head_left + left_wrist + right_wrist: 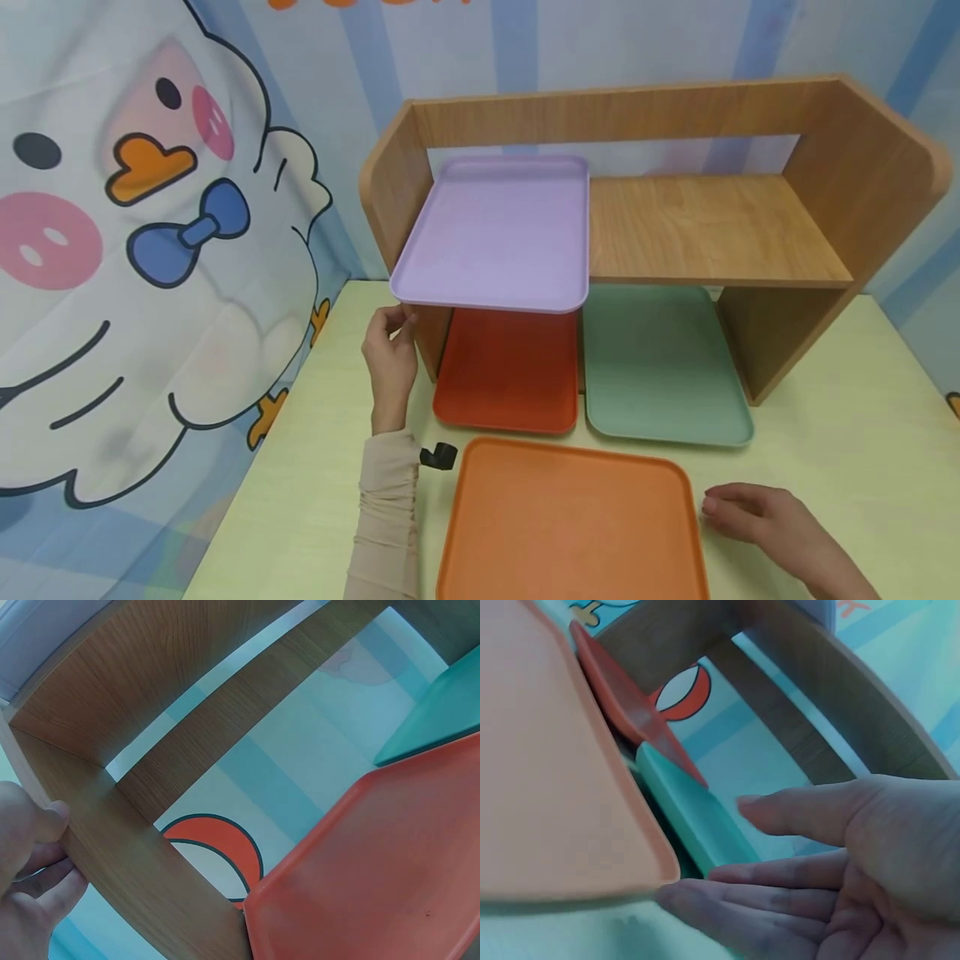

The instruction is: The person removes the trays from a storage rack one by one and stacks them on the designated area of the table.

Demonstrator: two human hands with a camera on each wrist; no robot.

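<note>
A wooden desktop shelf (712, 229) stands on the table. My left hand (392, 367) is at its left side panel; in the left wrist view, thumb and fingers (64, 896) pinch the panel's front edge. A lilac tray (498, 233) rests on the upper board, its front overhanging. Below, a red tray (510, 371) and a green tray (663, 367) lie side by side, partly under that board. Nearest me is an orange tray (570, 525), cut off by the frame. My right hand (772, 529) is beside its right edge, fingers extended and thumb apart, fingertips by the tray's corner.
The pale yellow-green table (300, 500) carries everything. A cloth backdrop (465, 50) with a cartoon bird (225, 350) hangs behind and to the left. A small black piece (442, 456) shows at my left sleeve, beside the orange tray.
</note>
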